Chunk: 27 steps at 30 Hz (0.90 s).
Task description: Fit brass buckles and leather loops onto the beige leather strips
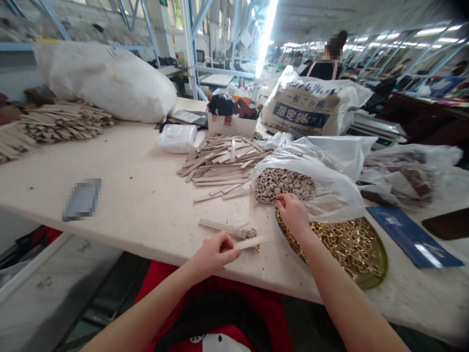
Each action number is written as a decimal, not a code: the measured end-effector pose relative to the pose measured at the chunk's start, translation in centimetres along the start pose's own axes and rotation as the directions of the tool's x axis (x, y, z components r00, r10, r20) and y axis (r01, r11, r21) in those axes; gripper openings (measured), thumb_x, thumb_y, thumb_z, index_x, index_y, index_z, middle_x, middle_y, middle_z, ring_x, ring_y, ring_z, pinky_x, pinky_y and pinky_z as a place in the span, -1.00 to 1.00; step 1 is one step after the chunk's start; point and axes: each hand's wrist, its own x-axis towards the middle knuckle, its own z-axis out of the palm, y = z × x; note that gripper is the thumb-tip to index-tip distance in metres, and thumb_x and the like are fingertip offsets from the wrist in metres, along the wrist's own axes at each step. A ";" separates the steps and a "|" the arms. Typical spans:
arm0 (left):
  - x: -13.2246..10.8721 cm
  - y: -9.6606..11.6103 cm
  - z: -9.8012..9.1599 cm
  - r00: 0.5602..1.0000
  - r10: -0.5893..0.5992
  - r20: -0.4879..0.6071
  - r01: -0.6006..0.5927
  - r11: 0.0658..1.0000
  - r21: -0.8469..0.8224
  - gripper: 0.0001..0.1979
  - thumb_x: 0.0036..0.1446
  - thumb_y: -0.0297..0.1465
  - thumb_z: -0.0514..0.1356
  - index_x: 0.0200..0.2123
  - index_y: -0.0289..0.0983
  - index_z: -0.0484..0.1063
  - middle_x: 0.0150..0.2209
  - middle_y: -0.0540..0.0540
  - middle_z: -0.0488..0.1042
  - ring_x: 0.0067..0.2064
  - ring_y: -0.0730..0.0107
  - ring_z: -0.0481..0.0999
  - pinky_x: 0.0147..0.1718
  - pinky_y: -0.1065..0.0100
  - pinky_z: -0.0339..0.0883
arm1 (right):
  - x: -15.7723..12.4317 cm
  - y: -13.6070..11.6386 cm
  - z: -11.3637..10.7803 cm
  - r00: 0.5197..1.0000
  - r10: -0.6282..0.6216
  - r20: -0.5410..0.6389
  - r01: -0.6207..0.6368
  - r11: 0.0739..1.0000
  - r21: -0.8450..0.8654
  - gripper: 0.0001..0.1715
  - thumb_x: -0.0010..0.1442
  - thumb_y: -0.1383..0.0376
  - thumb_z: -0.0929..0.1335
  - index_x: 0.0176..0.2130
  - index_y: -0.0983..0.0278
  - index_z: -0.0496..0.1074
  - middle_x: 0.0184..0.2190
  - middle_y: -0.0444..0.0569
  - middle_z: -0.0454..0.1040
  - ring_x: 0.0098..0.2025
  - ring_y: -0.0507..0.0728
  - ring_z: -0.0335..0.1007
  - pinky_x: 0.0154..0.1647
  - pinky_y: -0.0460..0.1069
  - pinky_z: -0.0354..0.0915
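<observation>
My left hand (220, 249) is closed in a pinch on a pale narrow strap (252, 242), whose free end points right. Just behind it on the table lies a small stack of finished-looking straps (220, 226) with gold buckles at the right end. My right hand (293, 212) reaches to the mouth of a clear plastic bag (330, 193) full of small beige strap loops (282, 183). Its fingertips are pinched together at the edge of the loops; what they hold is too small to make out. Beneath that forearm is a green oval tray (381, 274) of gold metal buckles (351, 244).
A loose pile of beige straps (223, 159) lies mid-table, with more strap bundles (66, 122) far left. Around the back stand a big white sack (106, 80), a white box (232, 124) and a printed bag (308, 105). A blue folder (414, 237) is at right.
</observation>
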 end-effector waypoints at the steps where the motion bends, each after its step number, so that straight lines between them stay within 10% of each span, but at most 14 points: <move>1: -0.1 0.0 0.3 0.999 -0.034 -0.002 0.034 0.997 -0.071 -0.81 -0.02 -0.28 0.09 -0.42 -0.29 0.21 -0.55 0.08 0.22 -0.52 0.54 0.19 -0.54 0.47 0.07 | 0.7 0.2 0.2 0.999 -0.018 0.031 0.020 0.999 -0.047 -0.73 0.18 0.28 0.18 -0.21 0.30 0.39 -0.27 0.05 0.42 -0.28 0.11 0.34 -0.29 -0.04 0.16; 5: -0.4 0.3 0.9 0.994 -0.104 0.030 0.108 0.959 -0.262 -0.66 -0.01 -0.26 0.09 -0.17 -0.32 0.23 -0.56 0.11 0.21 -0.59 0.57 0.19 -0.59 0.48 0.10 | 2.1 -0.5 1.2 0.993 -0.075 0.096 0.087 0.988 -0.127 -0.81 0.11 0.31 0.25 -0.34 0.33 0.42 -0.35 0.11 0.42 -0.30 0.18 0.33 -0.33 0.01 0.10; 15: -1.0 2.0 1.1 0.959 -0.257 0.119 0.282 0.823 -0.493 -0.85 -0.08 -0.36 0.10 -0.40 -0.30 0.25 -0.58 0.11 0.23 -0.62 0.63 0.24 -0.62 0.52 0.11 | 1.3 -1.0 0.4 0.978 -0.186 0.099 0.199 0.970 -0.139 -0.78 0.14 0.39 0.18 -0.37 0.38 0.39 -0.34 0.16 0.41 -0.28 0.20 0.29 -0.30 0.03 0.10; 18: -1.0 2.1 1.1 0.951 -0.277 0.140 0.308 0.789 -0.532 -0.87 -0.09 -0.40 0.09 -0.41 -0.30 0.22 -0.55 0.08 0.29 -0.60 0.63 0.29 -0.62 0.53 0.13 | 0.0 -1.9 -0.5 0.994 -0.104 0.010 0.101 0.977 0.187 -0.78 0.13 0.30 0.22 -0.26 0.36 0.37 -0.37 0.06 0.41 -0.35 0.13 0.28 -0.31 0.00 0.14; 20: -1.0 2.0 1.0 0.947 -0.287 0.143 0.317 0.772 -0.550 -0.87 -0.09 -0.40 0.09 -0.40 -0.30 0.21 -0.52 0.06 0.33 -0.59 0.62 0.31 -0.63 0.54 0.12 | -1.6 -2.9 -1.2 0.997 0.011 0.072 -0.054 0.779 0.625 -0.67 0.12 0.23 0.24 -0.13 0.32 0.33 -0.42 -0.05 0.38 -0.43 0.06 0.25 -0.37 -0.03 0.17; 22: -1.1 1.8 1.1 0.946 -0.286 0.150 0.320 0.765 -0.559 -0.86 -0.08 -0.40 0.09 -0.39 -0.30 0.20 -0.50 0.05 0.35 -0.60 0.63 0.32 -0.64 0.55 0.11 | -3.4 -4.2 -1.8 0.958 0.024 0.284 -0.270 0.393 0.879 -0.60 0.11 0.14 0.25 -0.07 0.26 0.33 -0.49 -0.14 0.34 -0.48 0.01 0.23 -0.40 -0.05 0.20; 27: -0.9 1.3 1.3 0.956 -0.227 0.186 0.291 0.809 -0.510 -0.83 -0.03 -0.41 0.05 -0.30 -0.31 0.22 -0.46 0.03 0.37 -0.59 0.62 0.33 -0.63 0.55 0.12 | -7.1 -7.3 -2.3 0.804 -0.023 0.594 -0.572 -0.299 0.764 -0.67 -0.07 0.13 0.41 -0.27 0.20 0.42 -0.48 -0.20 0.37 -0.46 -0.05 0.30 -0.27 -0.05 0.29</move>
